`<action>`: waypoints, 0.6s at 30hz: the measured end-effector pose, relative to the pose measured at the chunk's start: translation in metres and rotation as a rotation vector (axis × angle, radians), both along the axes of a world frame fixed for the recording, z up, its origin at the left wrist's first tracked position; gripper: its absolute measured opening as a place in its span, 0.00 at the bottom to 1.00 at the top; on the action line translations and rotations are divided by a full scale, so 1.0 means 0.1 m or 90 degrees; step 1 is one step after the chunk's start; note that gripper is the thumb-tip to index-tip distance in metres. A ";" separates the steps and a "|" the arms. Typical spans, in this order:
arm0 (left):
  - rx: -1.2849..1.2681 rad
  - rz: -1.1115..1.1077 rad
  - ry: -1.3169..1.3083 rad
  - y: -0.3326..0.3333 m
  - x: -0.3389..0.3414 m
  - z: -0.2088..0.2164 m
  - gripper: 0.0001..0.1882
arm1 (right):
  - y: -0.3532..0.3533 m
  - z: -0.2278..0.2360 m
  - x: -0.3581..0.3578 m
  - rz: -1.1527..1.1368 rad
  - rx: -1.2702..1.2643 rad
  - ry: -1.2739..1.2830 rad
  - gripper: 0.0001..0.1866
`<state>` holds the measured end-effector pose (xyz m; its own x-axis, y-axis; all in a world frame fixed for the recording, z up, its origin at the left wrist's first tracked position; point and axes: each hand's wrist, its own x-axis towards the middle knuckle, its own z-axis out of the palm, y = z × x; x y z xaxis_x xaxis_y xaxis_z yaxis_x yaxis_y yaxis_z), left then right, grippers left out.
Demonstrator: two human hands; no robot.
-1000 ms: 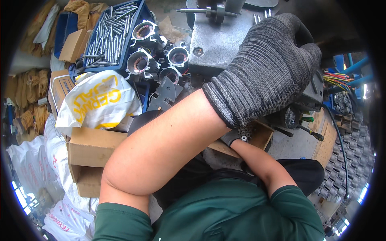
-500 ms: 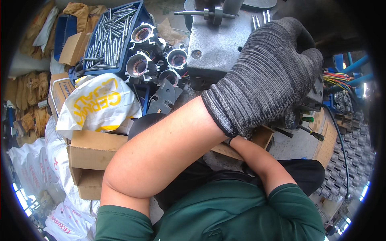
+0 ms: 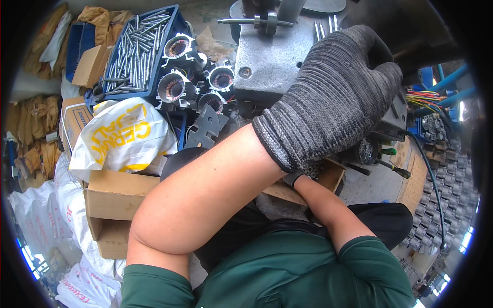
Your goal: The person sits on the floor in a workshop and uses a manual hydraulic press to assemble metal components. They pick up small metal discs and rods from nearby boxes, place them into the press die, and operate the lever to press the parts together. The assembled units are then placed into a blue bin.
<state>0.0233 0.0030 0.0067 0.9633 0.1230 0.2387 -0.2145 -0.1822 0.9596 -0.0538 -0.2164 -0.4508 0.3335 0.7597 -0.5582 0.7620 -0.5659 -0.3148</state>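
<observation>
The gloved left hand [image 3: 331, 95] was closest, its fingers bent, but I could not tell if its grip pinched anything. Lower down, the right hand [image 3: 294, 177] was at a brown box [image 3: 334, 174] of small rings [image 3: 313, 170]; it was mostly hidden, so I could not see its grip. Past them was a metal block [image 3: 264, 56]. Farther left sat a blue bin [image 3: 179, 21] full of shiny rods [image 3: 134, 51].

Reaching up and rightward with bent left arm [image 3: 205, 190], gloved left hand [image 3: 334, 97] back-up, thumb apart from bent fingers, fingertips hidden, right forearm [image 3: 326, 203] angled inward, right hand [image 3: 293, 177] mostly covered beneath left wrist [image 3: 263, 143].
</observation>
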 end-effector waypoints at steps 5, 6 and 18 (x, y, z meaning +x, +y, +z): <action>0.004 -0.004 -0.004 -0.01 -0.01 0.01 0.17 | 0.03 -0.14 0.02 0.019 -0.021 -0.001 0.27; 0.004 -0.002 -0.005 0.01 -0.03 0.01 0.17 | 0.09 -0.07 0.02 0.018 -0.005 0.024 0.27; -0.074 -0.035 0.134 0.08 -0.13 0.24 0.17 | 0.28 -0.32 -0.27 0.113 -0.002 -0.078 0.26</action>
